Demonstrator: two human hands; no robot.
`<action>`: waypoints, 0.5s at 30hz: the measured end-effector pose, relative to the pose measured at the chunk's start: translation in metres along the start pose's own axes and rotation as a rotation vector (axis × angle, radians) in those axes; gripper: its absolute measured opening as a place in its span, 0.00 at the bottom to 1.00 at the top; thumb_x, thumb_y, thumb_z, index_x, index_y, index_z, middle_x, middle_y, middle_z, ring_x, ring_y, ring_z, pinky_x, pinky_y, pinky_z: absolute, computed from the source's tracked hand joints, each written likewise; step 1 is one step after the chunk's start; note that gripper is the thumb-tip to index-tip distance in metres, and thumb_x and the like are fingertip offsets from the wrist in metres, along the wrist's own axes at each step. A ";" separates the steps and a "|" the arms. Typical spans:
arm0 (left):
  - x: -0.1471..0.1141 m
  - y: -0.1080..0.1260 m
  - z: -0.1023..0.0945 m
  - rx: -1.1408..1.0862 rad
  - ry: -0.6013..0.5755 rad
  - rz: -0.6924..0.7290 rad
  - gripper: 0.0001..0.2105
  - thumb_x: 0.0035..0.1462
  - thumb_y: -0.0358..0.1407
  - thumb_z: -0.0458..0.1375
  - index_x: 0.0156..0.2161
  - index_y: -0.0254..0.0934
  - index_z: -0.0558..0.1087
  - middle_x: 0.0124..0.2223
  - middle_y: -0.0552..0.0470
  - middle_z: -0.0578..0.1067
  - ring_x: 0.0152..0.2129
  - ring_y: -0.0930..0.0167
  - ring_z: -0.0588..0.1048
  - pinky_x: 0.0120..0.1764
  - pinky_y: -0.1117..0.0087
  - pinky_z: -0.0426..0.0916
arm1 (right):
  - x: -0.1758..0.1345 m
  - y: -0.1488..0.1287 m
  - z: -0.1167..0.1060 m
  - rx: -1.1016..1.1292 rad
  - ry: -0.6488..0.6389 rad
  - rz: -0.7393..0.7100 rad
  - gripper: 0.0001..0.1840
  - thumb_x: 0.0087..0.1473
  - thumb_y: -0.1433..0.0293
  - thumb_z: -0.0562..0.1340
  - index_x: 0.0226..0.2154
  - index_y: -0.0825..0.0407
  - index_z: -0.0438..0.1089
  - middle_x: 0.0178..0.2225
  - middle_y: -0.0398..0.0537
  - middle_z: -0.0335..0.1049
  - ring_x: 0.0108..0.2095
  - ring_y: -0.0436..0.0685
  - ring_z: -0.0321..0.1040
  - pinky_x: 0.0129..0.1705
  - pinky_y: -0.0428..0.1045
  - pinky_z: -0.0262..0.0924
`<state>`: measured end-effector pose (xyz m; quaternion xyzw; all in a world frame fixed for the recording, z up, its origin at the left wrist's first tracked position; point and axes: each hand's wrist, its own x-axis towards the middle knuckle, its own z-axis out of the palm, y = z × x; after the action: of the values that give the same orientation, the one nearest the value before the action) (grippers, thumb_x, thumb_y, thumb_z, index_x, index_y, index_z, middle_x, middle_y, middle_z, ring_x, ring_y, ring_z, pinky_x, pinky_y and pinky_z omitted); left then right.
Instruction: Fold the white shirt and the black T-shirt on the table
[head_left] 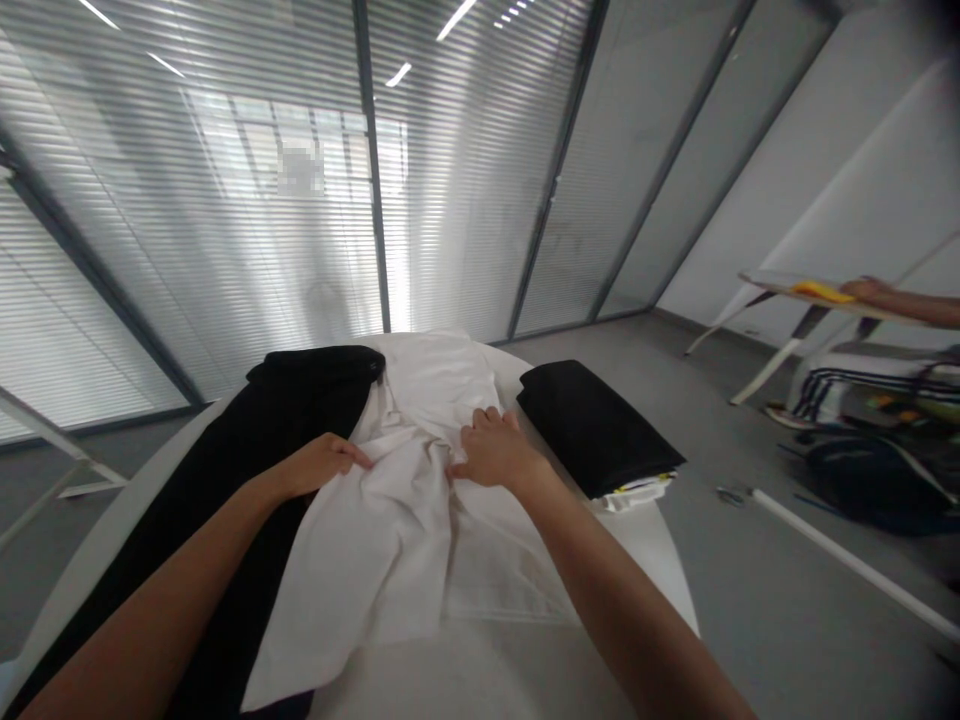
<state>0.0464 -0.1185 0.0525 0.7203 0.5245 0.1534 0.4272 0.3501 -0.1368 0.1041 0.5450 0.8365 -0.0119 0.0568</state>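
A pair of white trousers (390, 530), wrinkled down the middle, lies on the round white table (667, 560) with its two legs toward me. My left hand (326, 465) is closed, pinching the cloth at the left side of the trousers. On the right leg rests my right hand (499, 450), fingers apart and thumb out, pressing the fabric near the central folds. Black trousers (225, 490) are stretched along the table's left side, partly beneath my left forearm and the white leg.
A folded black garment (600, 430) sits on the table's right edge, over white and patterned cloth. A white pole (847, 560) and dark bag (877, 480) are on the floor. At another table (780, 285), a person's hand (870, 290) touches yellow cloth. Blinds (465, 200) stand behind.
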 end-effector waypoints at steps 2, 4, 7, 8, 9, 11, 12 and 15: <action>-0.002 0.004 0.000 0.081 -0.009 0.010 0.17 0.50 0.34 0.51 0.39 0.38 0.81 0.32 0.52 0.79 0.27 0.70 0.73 0.32 0.72 0.64 | 0.001 -0.007 0.006 -0.004 0.022 0.003 0.34 0.49 0.46 0.61 0.43 0.58 0.75 0.52 0.70 0.64 0.56 0.77 0.53 0.58 0.71 0.41; -0.005 0.014 0.003 0.225 0.019 -0.006 0.16 0.53 0.36 0.51 0.39 0.40 0.81 0.35 0.50 0.80 0.31 0.67 0.75 0.36 0.71 0.65 | 0.003 -0.013 0.014 -0.001 0.073 0.004 0.33 0.50 0.46 0.60 0.44 0.58 0.75 0.52 0.70 0.64 0.56 0.77 0.52 0.59 0.72 0.34; -0.011 0.033 0.015 0.515 0.186 -0.041 0.15 0.56 0.39 0.52 0.40 0.42 0.80 0.40 0.46 0.78 0.37 0.63 0.75 0.41 0.66 0.64 | 0.010 -0.020 0.026 0.022 0.165 0.022 0.31 0.55 0.48 0.57 0.46 0.57 0.74 0.51 0.69 0.66 0.57 0.76 0.52 0.61 0.72 0.25; -0.013 0.039 0.020 0.591 0.250 -0.025 0.15 0.56 0.39 0.52 0.42 0.42 0.80 0.40 0.46 0.77 0.39 0.62 0.74 0.42 0.64 0.64 | 0.012 -0.021 0.030 0.027 0.187 0.032 0.29 0.57 0.50 0.56 0.46 0.57 0.74 0.51 0.68 0.66 0.57 0.75 0.52 0.61 0.72 0.23; -0.014 0.045 0.027 0.641 0.295 0.020 0.15 0.57 0.39 0.52 0.43 0.42 0.79 0.41 0.45 0.76 0.40 0.62 0.73 0.43 0.64 0.64 | 0.014 -0.021 0.034 0.027 0.201 0.039 0.27 0.58 0.53 0.55 0.46 0.57 0.74 0.50 0.67 0.67 0.57 0.75 0.52 0.61 0.72 0.22; -0.016 0.052 0.042 0.673 0.298 0.153 0.14 0.58 0.37 0.51 0.44 0.42 0.78 0.40 0.46 0.75 0.42 0.63 0.71 0.44 0.64 0.63 | 0.018 -0.020 0.038 0.012 0.212 0.041 0.22 0.59 0.59 0.54 0.44 0.56 0.74 0.49 0.66 0.68 0.56 0.74 0.53 0.61 0.72 0.23; -0.015 0.054 0.049 0.668 0.265 0.220 0.14 0.58 0.36 0.51 0.43 0.42 0.78 0.39 0.46 0.74 0.41 0.63 0.71 0.45 0.64 0.63 | 0.019 -0.018 0.039 0.001 0.211 0.038 0.20 0.59 0.62 0.54 0.44 0.56 0.75 0.48 0.65 0.69 0.56 0.74 0.53 0.61 0.73 0.24; -0.011 0.051 0.069 0.632 0.174 0.352 0.13 0.59 0.35 0.50 0.43 0.40 0.76 0.38 0.46 0.73 0.39 0.63 0.70 0.46 0.61 0.61 | 0.023 -0.008 0.034 -0.005 0.165 0.027 0.18 0.59 0.64 0.54 0.43 0.54 0.74 0.47 0.63 0.69 0.55 0.74 0.55 0.58 0.73 0.34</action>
<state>0.1199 -0.1643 0.0544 0.8802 0.4483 0.1155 0.1045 0.3364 -0.1220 0.0679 0.5554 0.8308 0.0357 -0.0110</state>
